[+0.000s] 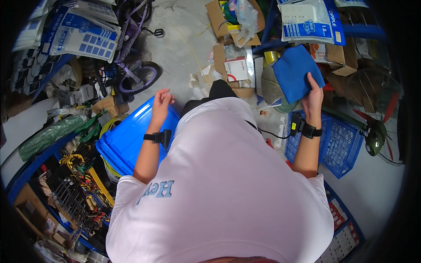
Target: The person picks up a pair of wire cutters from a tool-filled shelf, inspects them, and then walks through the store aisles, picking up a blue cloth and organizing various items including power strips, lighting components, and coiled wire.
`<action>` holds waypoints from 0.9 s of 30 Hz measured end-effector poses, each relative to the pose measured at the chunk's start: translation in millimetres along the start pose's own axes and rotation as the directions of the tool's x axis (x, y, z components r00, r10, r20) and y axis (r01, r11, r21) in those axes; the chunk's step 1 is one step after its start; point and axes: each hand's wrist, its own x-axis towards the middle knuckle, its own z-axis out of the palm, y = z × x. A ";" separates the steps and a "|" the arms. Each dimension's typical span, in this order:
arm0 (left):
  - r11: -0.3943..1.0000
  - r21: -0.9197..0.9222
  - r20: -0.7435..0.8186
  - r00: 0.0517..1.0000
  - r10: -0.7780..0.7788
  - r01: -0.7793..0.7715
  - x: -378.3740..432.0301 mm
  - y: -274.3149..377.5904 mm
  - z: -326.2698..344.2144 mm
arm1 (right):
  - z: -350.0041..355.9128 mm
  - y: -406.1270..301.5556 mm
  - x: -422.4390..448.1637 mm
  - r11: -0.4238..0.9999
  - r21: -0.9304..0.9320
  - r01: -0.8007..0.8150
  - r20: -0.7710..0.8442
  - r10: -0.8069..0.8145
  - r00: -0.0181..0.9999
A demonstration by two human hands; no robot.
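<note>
My right hand point(313, 98) grips a blue cloth point(297, 74) by its lower right edge. The cloth hangs nearly flat, with its upper part spread beyond my fingers. Beneath it, a rounded grey object point(271, 83) is partly hidden. My left hand point(161, 102) holds nothing; its fingers are loosely bent and somewhat apart. It hovers above the far end of a large blue plastic bin point(131, 141) and does not appear to touch it. Each wrist wears a black strap with a small device, and a cable runs from the right one.
A purple bicycle point(126, 46) stands ahead left. Cardboard boxes point(218, 18) line the far right. Packaged power strips point(309, 24) hang above the cloth. Blue plastic baskets point(338, 144) and a fan with red blades point(376, 131) stand right. Wrenches point(67, 197) fill a shelf at left.
</note>
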 end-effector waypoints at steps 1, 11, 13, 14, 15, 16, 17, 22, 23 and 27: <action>1.000 0.001 -0.003 1.000 0.002 -0.002 -2.7 -1.4 -5.9 | 6.5 -1.9 0.9 0.999 -0.005 -0.035 0.022 0.035 0.999; 1.000 0.031 -0.062 0.998 0.002 0.000 15.9 14.4 19.1 | 7.1 7.8 22.3 0.973 -0.198 -0.115 0.188 0.153 0.970; 0.999 0.041 -0.042 0.999 -0.011 0.013 23.4 13.7 32.3 | 2.2 8.2 28.4 0.958 -0.263 -0.111 0.209 0.169 0.963; 0.999 0.043 -0.047 0.999 -0.011 0.013 30.5 14.5 39.5 | 0.9 7.8 32.1 0.939 -0.321 -0.121 0.232 0.202 0.952; 0.999 0.052 -0.025 1.000 -0.005 0.007 38.3 18.4 46.6 | -1.3 8.1 36.2 0.918 -0.375 -0.131 0.251 0.237 0.939; 0.998 0.061 -0.004 1.000 0.000 0.000 42.8 21.4 54.1 | -9.4 14.4 46.1 0.914 -0.385 -0.126 0.274 0.244 0.930; 0.998 0.065 -0.010 1.000 0.000 0.001 43.1 22.8 62.0 | -13.8 18.2 49.1 0.915 -0.383 -0.129 0.280 0.248 0.928; 0.990 0.123 0.043 0.996 -0.080 0.075 42.3 26.9 72.3 | -4.3 35.8 69.3 0.933 -0.266 -0.243 0.284 0.316 0.905; 0.980 0.176 0.047 0.993 -0.107 0.098 40.6 22.8 64.8 | 3.5 41.6 72.2 0.949 -0.234 -0.212 0.306 0.279 0.910; 0.974 0.121 -0.146 0.974 -0.174 0.192 4.7 15.1 38.3 | 45.6 44.1 84.2 0.941 -0.210 -0.266 0.472 0.336 0.815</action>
